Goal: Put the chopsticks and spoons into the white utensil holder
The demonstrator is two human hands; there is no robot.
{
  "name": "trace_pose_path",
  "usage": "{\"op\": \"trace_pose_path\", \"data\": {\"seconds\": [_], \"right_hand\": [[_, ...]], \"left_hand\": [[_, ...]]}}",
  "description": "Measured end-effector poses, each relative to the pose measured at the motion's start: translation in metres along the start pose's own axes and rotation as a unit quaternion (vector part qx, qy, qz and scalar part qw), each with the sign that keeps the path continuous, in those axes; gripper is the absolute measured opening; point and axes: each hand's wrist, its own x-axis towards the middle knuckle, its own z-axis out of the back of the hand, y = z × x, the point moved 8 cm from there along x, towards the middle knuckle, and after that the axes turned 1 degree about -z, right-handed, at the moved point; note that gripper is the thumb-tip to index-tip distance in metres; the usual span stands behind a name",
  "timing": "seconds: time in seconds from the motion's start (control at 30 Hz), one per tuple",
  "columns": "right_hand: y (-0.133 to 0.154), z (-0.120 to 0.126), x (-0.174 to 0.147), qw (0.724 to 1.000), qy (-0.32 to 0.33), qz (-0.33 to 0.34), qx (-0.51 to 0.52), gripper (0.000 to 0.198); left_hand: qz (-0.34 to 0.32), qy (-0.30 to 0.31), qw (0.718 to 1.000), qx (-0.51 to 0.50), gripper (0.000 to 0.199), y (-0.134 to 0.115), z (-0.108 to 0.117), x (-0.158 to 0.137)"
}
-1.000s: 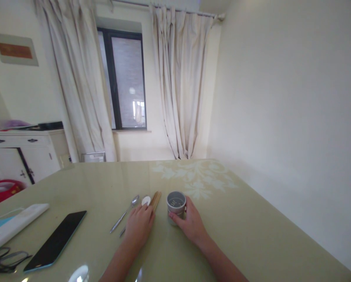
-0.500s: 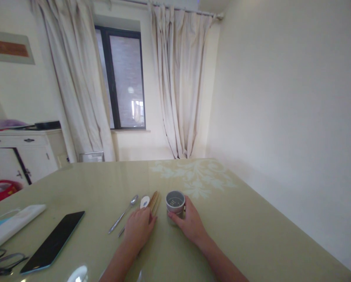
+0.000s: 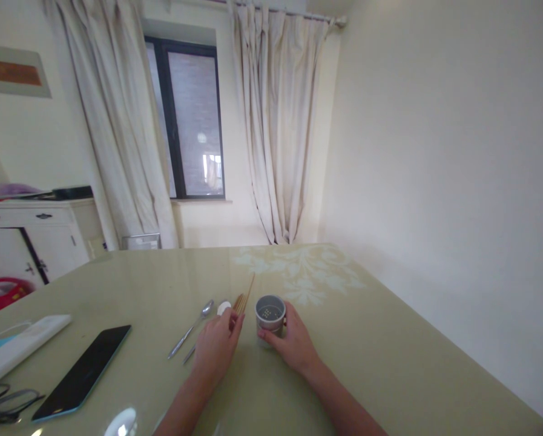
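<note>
So your right hand (image 3: 299, 344) is wrapped round the right side of a grey, round, straight-sided cup (image 3: 270, 323), thumb across its near side and the fingers mostly hidden behind it. The cup's upright on a glossy, pale green bench (image 3: 371, 369), open at the top, and you can see little pale dots down inside; can't tell whether they're holes or bits of something.

Your left hand (image 3: 217, 340) is just left of the cup, palm down, thumb and finger pinched pretty narrow on one long, thin, light-brown wooden stick (image 3: 250, 287). That stick slants up and away, its far tip reaching past the cup's rim. Right by those fingertips, also left of the cup, there's a bunch of brown wooden sticks (image 3: 239, 301), near ends covered by your hand.

Further left of the cup you've got a small, white, rounded piece (image 3: 224, 307) poking out behind your knuckles, a thin metal handle (image 3: 189, 355) partly under your hand, and a shiny metal spoon (image 3: 191, 330) with its bowl at the far end. Well off to the cup's left lie a flat black phone (image 3: 83, 372), a long white slab (image 3: 35, 342) and dark-framed glasses (image 3: 10, 401). Past the cup, the bench has a pale leafy pattern (image 3: 307, 272).
</note>
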Motion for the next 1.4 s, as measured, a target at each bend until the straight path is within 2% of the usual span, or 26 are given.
{"op": "trace_pose_path", "data": {"seconds": [0.13,0.3,0.43,0.57,0.7,0.8,0.9,0.97,1.03,1.13,1.27,1.4], "right_hand": [[0.006,-0.001,-0.001,1.0,0.02,0.013,0.007,0.072],[0.013,-0.002,-0.004,0.998,0.039,0.038,0.027,0.072],[0.019,0.007,-0.006,0.996,0.003,0.087,0.013,0.065],[0.038,0.028,-0.012,0.983,-0.071,0.168,-0.005,0.051],[0.068,0.039,-0.022,0.968,-0.089,0.235,0.012,0.018],[0.079,0.04,-0.023,0.966,-0.095,0.231,0.067,0.018],[0.075,0.041,-0.021,0.966,-0.12,0.199,0.118,0.018],[0.063,0.05,-0.018,0.959,-0.176,0.157,0.155,0.021],[0.046,0.064,-0.017,0.946,-0.247,0.109,0.181,0.024],[0.031,0.081,-0.017,0.931,-0.313,0.077,0.173,0.03],[0.032,0.082,-0.01,0.947,-0.29,0.088,0.11,0.03],[0.034,0.065,-0.005,0.966,-0.231,0.089,0.067,0.026]], "left_hand": [[-0.076,-0.094,0.989,-0.085,0.031,-0.009,0.011,-0.004],[-0.192,-0.199,0.953,-0.12,0.027,-0.028,0.025,-0.018],[-0.283,-0.259,0.917,-0.106,0.017,-0.046,0.038,-0.032],[-0.377,-0.287,0.878,-0.065,0.018,-0.064,0.045,-0.049],[-0.424,-0.278,0.859,-0.067,0.021,-0.077,0.046,-0.062],[-0.426,-0.276,0.857,-0.091,0.022,-0.08,0.047,-0.066],[-0.41,-0.266,0.866,-0.108,0.029,-0.079,0.042,-0.065],[-0.356,-0.26,0.889,-0.126,0.036,-0.07,0.036,-0.057],[-0.275,-0.245,0.917,-0.151,0.043,-0.056,0.025,-0.046],[-0.185,-0.175,0.947,-0.198,0.06,-0.04,0.001,-0.032],[-0.124,-0.063,0.956,-0.258,0.073,-0.034,-0.03,-0.025],[-0.099,0.012,0.938,-0.333,0.082,-0.038,-0.044,-0.026]]}}
